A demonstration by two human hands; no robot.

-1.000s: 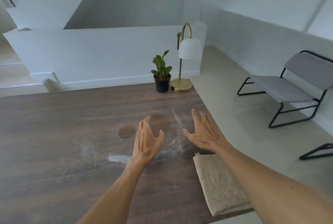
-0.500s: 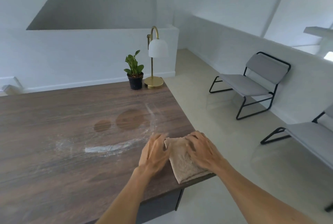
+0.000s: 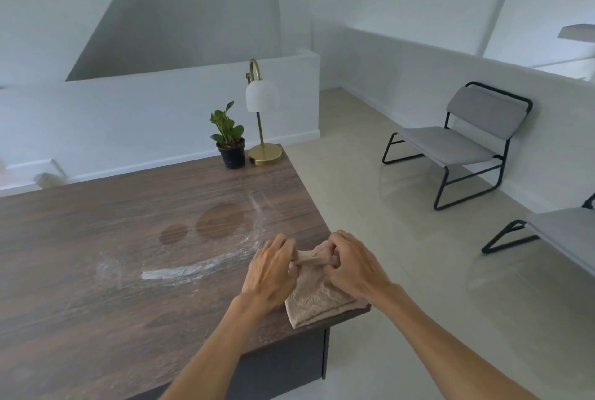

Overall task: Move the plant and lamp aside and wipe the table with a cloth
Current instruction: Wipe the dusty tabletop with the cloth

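A folded beige cloth point(image 3: 317, 298) lies at the near right corner of the dark wooden table point(image 3: 80, 271). My left hand point(image 3: 270, 271) and my right hand point(image 3: 352, 266) both pinch its far edge, which is bunched up between my fingers. A small green plant in a black pot point(image 3: 229, 139) and a brass lamp with a white shade point(image 3: 261, 110) stand side by side at the far right corner of the table. White dust streaks point(image 3: 193, 267) and two round clean marks point(image 3: 206, 225) show on the tabletop left of the cloth.
Two grey chairs with black frames point(image 3: 463, 142) stand on the pale floor to the right. A low white wall point(image 3: 145, 116) runs behind the table. The table's right edge drops off just beside the cloth.
My hands came down from above the table onto the cloth and now grip its far edge, bunching it. The view swung to the right.
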